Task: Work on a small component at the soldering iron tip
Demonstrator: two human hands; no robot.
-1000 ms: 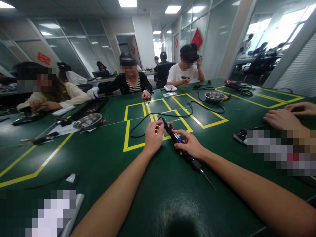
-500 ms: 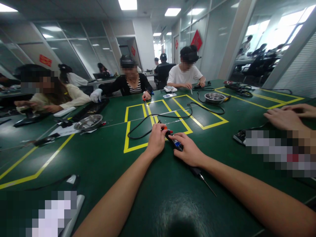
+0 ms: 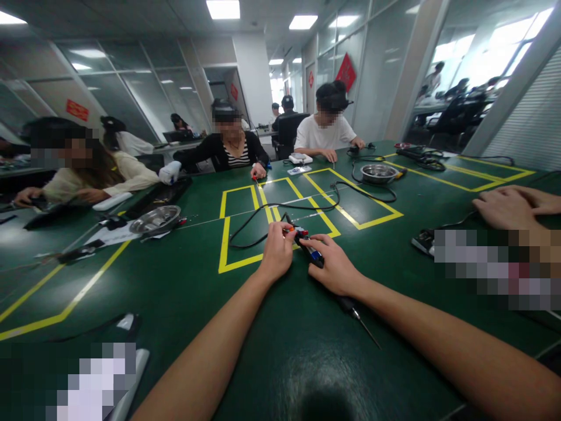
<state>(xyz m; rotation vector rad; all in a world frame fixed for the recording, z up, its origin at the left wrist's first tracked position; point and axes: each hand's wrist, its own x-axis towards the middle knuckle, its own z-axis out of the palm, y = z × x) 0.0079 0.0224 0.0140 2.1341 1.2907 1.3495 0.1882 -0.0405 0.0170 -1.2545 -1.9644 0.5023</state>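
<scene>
A soldering iron (image 3: 314, 256) with a black and blue handle lies slantwise over the green table, its thin metal tip (image 3: 367, 328) pointing toward me on the right. My right hand (image 3: 335, 266) is closed round the handle, palm over it. With fingers pinched, my left hand (image 3: 278, 248) grips the far end, where small orange and red parts (image 3: 302, 233) show. A black cord (image 3: 307, 207) loops from that end across the yellow tape. My left fingertips partly cover what they pinch.
Yellow tape (image 3: 241, 263) marks boxes on the green table (image 3: 184, 310). Metal bowls stand left (image 3: 155, 219) and at the back right (image 3: 379, 172). Another person's hands (image 3: 508, 207) rest at the right. Several people sit round the table, one with a red-handled tool (image 3: 255, 177).
Both my hands keep their hold on the soldering iron, with only a slight shift of the left fingers. Across the table, the person in white has lowered a hand; the view has shifted slightly.
</scene>
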